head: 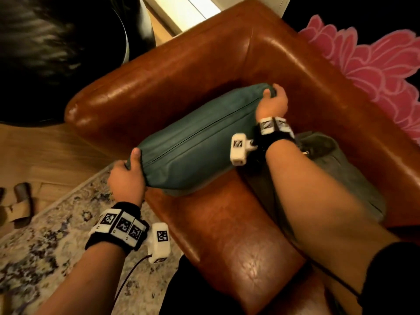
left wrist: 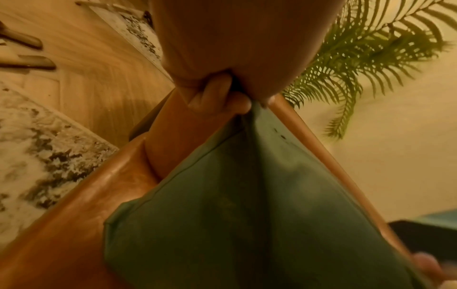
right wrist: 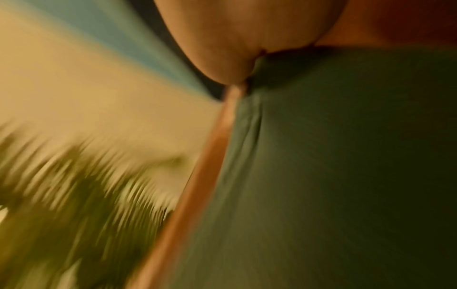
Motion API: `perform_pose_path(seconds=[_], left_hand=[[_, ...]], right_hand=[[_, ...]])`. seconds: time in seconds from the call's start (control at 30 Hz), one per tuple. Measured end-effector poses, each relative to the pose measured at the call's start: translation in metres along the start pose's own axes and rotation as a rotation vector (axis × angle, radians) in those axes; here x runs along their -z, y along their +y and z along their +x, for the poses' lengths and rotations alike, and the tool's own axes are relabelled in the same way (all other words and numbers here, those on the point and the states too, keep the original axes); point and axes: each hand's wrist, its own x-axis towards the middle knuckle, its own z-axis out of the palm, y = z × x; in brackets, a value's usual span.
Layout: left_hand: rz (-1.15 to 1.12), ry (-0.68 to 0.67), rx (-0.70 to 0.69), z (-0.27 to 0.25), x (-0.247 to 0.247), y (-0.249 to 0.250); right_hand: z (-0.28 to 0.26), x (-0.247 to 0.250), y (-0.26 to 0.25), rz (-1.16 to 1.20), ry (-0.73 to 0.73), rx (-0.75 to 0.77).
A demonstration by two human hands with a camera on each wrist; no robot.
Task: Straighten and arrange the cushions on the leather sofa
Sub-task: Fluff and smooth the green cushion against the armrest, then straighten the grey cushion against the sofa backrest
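From the head camera, a teal cushion (head: 195,142) lies slantwise on the seat of the brown leather sofa (head: 227,55), its zip seam facing up. The left hand (head: 127,176) grips the near corner, thumb on top and fingers curled underneath; the right hand (head: 272,101) clutches the far corner, fingers wrapped over the bunched fabric. A grey cushion (head: 341,169) sits on the seat under the right forearm, against the sofa's right side.

Only the head view shows the pink flower-shaped rug (head: 375,60) beyond the sofa, the patterned rug (head: 45,246) by its front and a pair of sandals (head: 20,205) on the wooden floor (head: 45,151).

The left wrist camera adds what the head view hides: fingertips (left wrist: 210,93) pinching the cushion's corner from below, and a fern-like plant (left wrist: 366,58) against a pale wall.

The right wrist view is badly blurred; it shows only the palm pressed on green fabric, the fingers hidden.
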Motion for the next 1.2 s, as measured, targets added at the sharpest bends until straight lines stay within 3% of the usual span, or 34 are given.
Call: perform_pose_path(seconds=[0.07, 0.1, 0.2, 0.27, 0.3, 0.37, 0.47, 0.53, 0.6, 0.7, 0.77, 0.83, 0.9, 0.97, 1.07, 1.1, 1.2], left_hand=[[-0.023, 0.024, -0.01, -0.004, -0.005, 0.002], [-0.029, 0.029, -0.014, -0.006, -0.006, 0.004], [0.015, 0.028, -0.038, -0.006, -0.005, 0.008], [0.055, 0.036, -0.059, -0.003, -0.001, 0.002], [0.06, 0.04, -0.072, -0.002, 0.001, -0.001], [0.037, 0.041, -0.072, 0.0, 0.005, -0.009], [0.003, 0.034, -0.027, 0.001, 0.006, -0.014], [-0.016, -0.008, 0.033, 0.002, 0.005, -0.01], [-0.039, -0.063, 0.113, 0.007, 0.006, -0.009], [0.059, -0.031, 0.147, 0.018, 0.022, 0.007], [0.159, 0.067, 0.016, 0.023, 0.031, 0.039], [0.193, 0.082, -0.227, 0.015, 0.028, 0.089], [0.207, -0.108, -0.459, -0.002, -0.005, 0.141], [0.208, -0.429, -0.588, -0.031, -0.059, 0.182], [0.217, -0.921, -0.548, -0.086, -0.152, 0.205], [0.211, -1.029, -0.529, -0.105, -0.179, 0.205], [0.237, -1.114, -0.474, -0.141, -0.235, 0.193]], right_hand=[[-0.056, -0.011, -0.015, -0.371, 0.071, 0.341], [-0.096, -0.023, -0.017, -0.459, 0.009, 0.545], [-0.215, -0.051, 0.005, -0.689, -0.473, 1.115], [-0.228, -0.056, 0.028, -0.808, -0.596, 1.341], [-0.209, -0.055, 0.031, -0.816, -0.583, 1.356], [-0.154, -0.049, 0.026, -0.862, -0.49, 1.194], [-0.06, -0.021, 0.02, -0.828, -0.359, 0.743], [-0.009, 0.008, 0.022, -0.734, -0.394, 0.524], [0.02, 0.046, 0.028, -0.609, -0.434, 0.398], [0.032, 0.128, 0.063, -0.28, -0.223, 0.27], [0.017, 0.197, 0.1, -0.165, 0.003, 0.128], [-0.005, 0.255, 0.142, -0.108, 0.215, -0.05], [-0.028, 0.292, 0.185, -0.081, 0.354, -0.279], [-0.046, 0.31, 0.23, -0.065, 0.38, -0.478], [-0.059, 0.306, 0.28, 0.022, 0.208, -0.574], [-0.061, 0.3, 0.292, 0.046, 0.144, -0.557], [-0.072, 0.279, 0.308, 0.071, 0.202, -0.528]])
